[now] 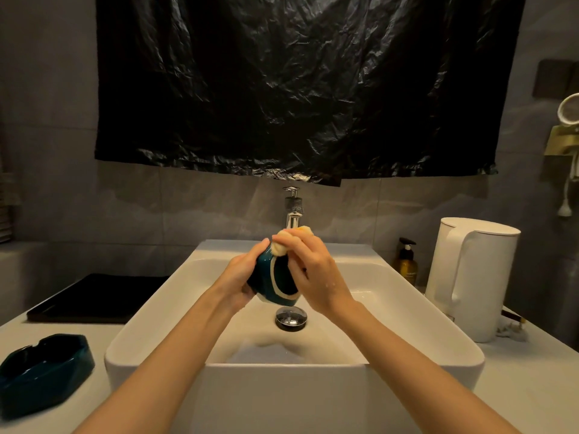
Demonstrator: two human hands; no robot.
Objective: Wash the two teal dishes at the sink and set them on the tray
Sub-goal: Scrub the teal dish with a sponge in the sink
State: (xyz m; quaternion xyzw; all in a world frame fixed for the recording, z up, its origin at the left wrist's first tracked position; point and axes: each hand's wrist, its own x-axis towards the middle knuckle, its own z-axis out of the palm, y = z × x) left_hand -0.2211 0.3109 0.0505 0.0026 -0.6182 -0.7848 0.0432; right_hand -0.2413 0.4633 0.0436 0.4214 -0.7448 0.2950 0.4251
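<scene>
Teal ceramic first: one dish (275, 278) is held tilted on edge above the sink (391, 292), its pale-ringed underside facing me. On my feed the left hand (239, 278) grips it from the left, fingers curled round it, while the right hand (315, 270) pinches a yellow sponge (280, 247) against its top edge. The second teal dish (44, 371) rests on the counter (517, 386) left of the basin, near the black tray (94, 299). A white kettle (470, 277) stands to the right.

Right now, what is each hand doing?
Left hand: grips the glossy teal ceramic dish over the white rectangular sink.
Right hand: pinches a pale yellow sponge against that dish.
</scene>
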